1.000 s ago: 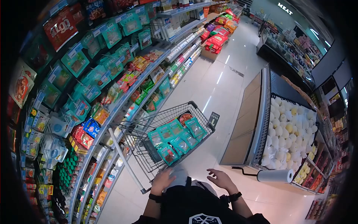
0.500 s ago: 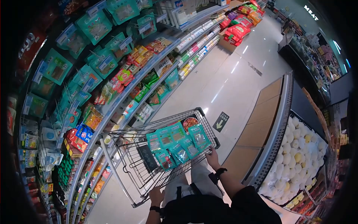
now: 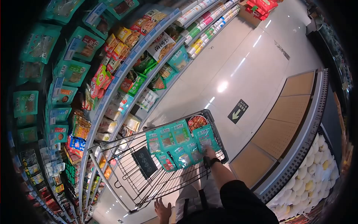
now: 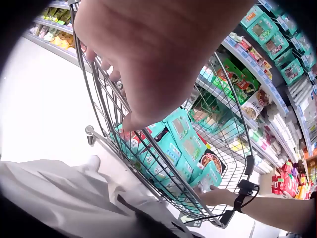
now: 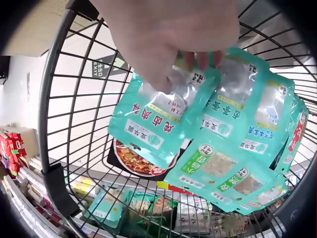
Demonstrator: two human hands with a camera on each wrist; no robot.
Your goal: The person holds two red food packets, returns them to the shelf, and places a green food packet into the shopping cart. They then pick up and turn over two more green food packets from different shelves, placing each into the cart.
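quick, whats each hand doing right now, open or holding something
Left hand: open, fingers spread, holding nothing.
Right hand: touching a flat teal plastic pouch with a clear window; whether it grips it cannot be told.

Head camera: above, facing forward and down over the cart [image 3: 144, 163]. Left wrist: close behind the left hand [image 4: 148, 57], facing across it. Right wrist: nearest, facing the packets [image 5: 163, 126]. All share both.
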